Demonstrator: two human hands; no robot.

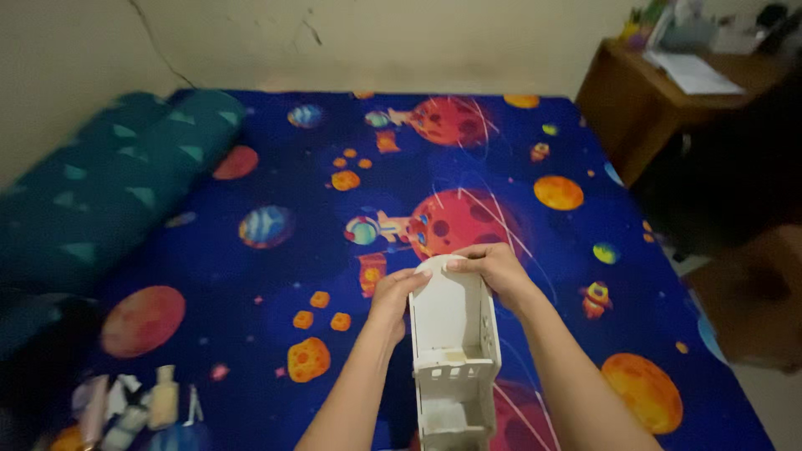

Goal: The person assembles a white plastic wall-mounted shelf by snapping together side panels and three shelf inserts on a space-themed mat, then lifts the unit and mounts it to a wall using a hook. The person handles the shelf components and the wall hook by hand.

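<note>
I hold a white model house [454,351] in front of me, above the near part of the bed [501,150]. It is a small unpainted shell, long and narrow, with its rounded top pointing away from me and an open shelved end toward me. My left hand [393,296] is closed on the house's left wall near the top, fingers curled over the edge. My right hand [493,267] is closed over the arched top, fingertips pressing down on the curve. I judge that both hands sit at the far end so the piece stays steady and its open side faces up toward me; whether it rests on the bed or hangs just above it, I cannot tell.

Left of the house, near the bed's edge, lies a small heap of bottles and tubes [134,409], blurred. Further left of the house a dark green bolster [109,184] with pale triangles lies along the wall [376,42].

The bed under the house wears a deep blue sheet printed with orange and red planets and little rockets. The wall beyond the house is cream and cracked. To the right of the house, past the bed's corner, stands a brown wooden desk [635,117] with papers [693,75] on it, and below that a dark shape I cannot make out.
</note>
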